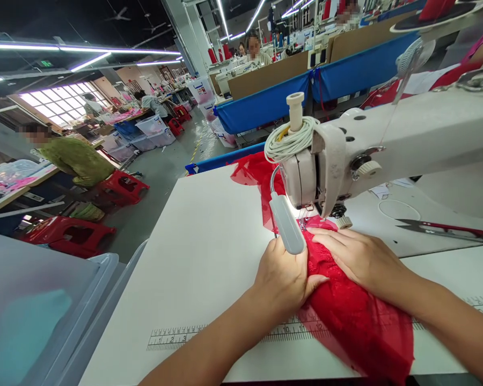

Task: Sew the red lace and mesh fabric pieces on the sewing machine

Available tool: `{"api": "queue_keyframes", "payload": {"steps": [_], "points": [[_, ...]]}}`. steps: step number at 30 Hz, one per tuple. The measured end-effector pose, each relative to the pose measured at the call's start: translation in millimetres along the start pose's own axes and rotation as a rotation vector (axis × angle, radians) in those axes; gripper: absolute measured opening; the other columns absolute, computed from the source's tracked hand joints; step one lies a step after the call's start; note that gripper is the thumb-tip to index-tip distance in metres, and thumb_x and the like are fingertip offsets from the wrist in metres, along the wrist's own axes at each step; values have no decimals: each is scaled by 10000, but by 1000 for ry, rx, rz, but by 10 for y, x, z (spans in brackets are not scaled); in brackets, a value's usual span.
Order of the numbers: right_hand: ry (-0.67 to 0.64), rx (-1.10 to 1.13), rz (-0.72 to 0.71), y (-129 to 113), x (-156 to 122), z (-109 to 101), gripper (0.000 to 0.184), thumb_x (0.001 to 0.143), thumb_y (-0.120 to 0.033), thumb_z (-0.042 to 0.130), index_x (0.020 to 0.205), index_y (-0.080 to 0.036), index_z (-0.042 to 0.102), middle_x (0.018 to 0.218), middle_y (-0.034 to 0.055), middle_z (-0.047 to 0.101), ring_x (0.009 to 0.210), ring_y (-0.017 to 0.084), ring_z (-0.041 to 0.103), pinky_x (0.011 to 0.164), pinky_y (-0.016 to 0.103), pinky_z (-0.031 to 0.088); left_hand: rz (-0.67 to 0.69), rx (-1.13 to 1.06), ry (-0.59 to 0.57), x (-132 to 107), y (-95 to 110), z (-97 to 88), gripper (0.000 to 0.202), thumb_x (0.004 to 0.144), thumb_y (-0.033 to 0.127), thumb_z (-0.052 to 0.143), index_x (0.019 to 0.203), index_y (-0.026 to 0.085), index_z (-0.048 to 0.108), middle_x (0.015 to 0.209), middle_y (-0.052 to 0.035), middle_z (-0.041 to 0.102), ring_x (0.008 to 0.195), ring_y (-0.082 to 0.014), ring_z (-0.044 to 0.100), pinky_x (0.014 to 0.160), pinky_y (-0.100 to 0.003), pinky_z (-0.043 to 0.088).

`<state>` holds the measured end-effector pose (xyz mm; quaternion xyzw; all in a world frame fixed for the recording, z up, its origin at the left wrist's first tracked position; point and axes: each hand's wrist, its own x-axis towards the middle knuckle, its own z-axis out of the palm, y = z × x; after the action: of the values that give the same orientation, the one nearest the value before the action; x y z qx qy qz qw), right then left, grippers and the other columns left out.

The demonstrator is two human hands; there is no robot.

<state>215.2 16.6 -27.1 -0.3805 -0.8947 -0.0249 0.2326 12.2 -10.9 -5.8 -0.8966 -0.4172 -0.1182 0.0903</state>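
Observation:
Red sheer lace fabric [346, 321] runs from the table's front edge up under the needle area of a white sewing machine [332, 166]. My left hand [284, 276] is closed on the fabric's left edge, its thumb lying across the cloth. Some of its fingers are hidden behind a grey lamp [287, 222] on a bent metal neck. Flat on the right side of the fabric rests my right hand [360, 260], fingers stretched toward the presser foot [303, 222]. More of the red cloth bunches behind the machine head.
Thread snips [446, 230] lie on the machine bed at right. A ruler strip [177, 336] crosses the white table [185, 257]. Plastic bins [104, 279] stand at left, near red stools [70, 236]. People sit at other workstations behind blue cloth troughs [265, 107].

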Motion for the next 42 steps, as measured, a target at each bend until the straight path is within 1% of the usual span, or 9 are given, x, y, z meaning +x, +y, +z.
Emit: {"api": "queue_keyframes", "payload": {"steps": [7, 21, 24, 27, 29, 33, 36, 39, 42], "points": [[-9, 20, 15, 6, -2, 16, 373, 905, -137, 426, 1227, -170, 612, 1251, 72, 681, 992, 213, 676, 743, 334, 583, 10, 7, -29, 10, -23, 3, 675, 1004, 597, 235, 1107, 59, 630, 915, -153, 660, 876, -299, 623, 725, -410, 472], [14, -9, -29, 47, 34, 20, 361, 951, -147, 377, 1223, -149, 615, 1243, 85, 684, 995, 223, 677, 765, 348, 578, 13, 11, -103, 17, -80, 6, 643, 991, 617, 267, 1064, 94, 634, 1063, -176, 656, 1008, -326, 598, 812, -446, 465], [28, -3, -28, 39, 43, 25, 340, 991, -207, 355, 1195, -162, 624, 1213, 81, 698, 965, 223, 684, 760, 360, 579, 14, 4, -71, 20, -97, 30, 641, 983, 631, 281, 1031, 99, 637, 1093, -184, 647, 1032, -333, 590, 821, -450, 470], [55, -19, -23, 21, 29, 17, 341, 994, -269, 370, 1190, -143, 619, 1220, 118, 685, 942, 239, 680, 750, 384, 580, 44, -35, 11, 32, -136, 30, 664, 959, 672, 312, 1037, 93, 626, 1046, -178, 644, 1013, -329, 586, 823, -448, 474], [71, -21, -38, 9, 7, -1, 336, 967, -252, 401, 1193, -129, 617, 1236, 147, 666, 935, 246, 669, 740, 388, 581, 103, -84, 26, 40, -169, 1, 628, 959, 661, 341, 1038, 101, 614, 976, -148, 643, 939, -295, 596, 785, -419, 482], [52, 63, -123, -1, -23, -61, 342, 876, -78, 385, 1044, -185, 663, 1229, 114, 659, 1002, 232, 639, 775, 367, 569, 240, -196, -91, 33, -222, -76, 558, 1010, 586, 266, 879, 150, 588, 789, -58, 601, 679, -183, 557, 563, -310, 424], [49, 107, -165, 9, -23, -104, 368, 834, -18, 374, 963, -198, 667, 1129, 67, 705, 960, 217, 633, 744, 347, 564, 197, -186, -163, 20, -229, -119, 650, 1011, 600, 116, 824, 165, 561, 726, -44, 579, 586, -165, 514, 498, -302, 368], [60, 108, -168, 25, -20, -130, 387, 808, 2, 395, 987, -196, 676, 1030, 48, 730, 902, 212, 631, 684, 327, 553, 140, -156, -176, 17, -199, -157, 740, 987, 631, 38, 1005, 136, 587, 743, -55, 597, 573, -179, 514, 503, -309, 386], [57, 77, -153, 34, -22, -147, 383, 800, 9, 397, 944, -193, 688, 929, 54, 726, 823, 202, 627, 637, 311, 537, 164, -135, -139, 16, -155, -176, 808, 976, 640, 25, 1207, 77, 557, 817, -90, 631, 644, -207, 567, 519, -314, 423]]}}
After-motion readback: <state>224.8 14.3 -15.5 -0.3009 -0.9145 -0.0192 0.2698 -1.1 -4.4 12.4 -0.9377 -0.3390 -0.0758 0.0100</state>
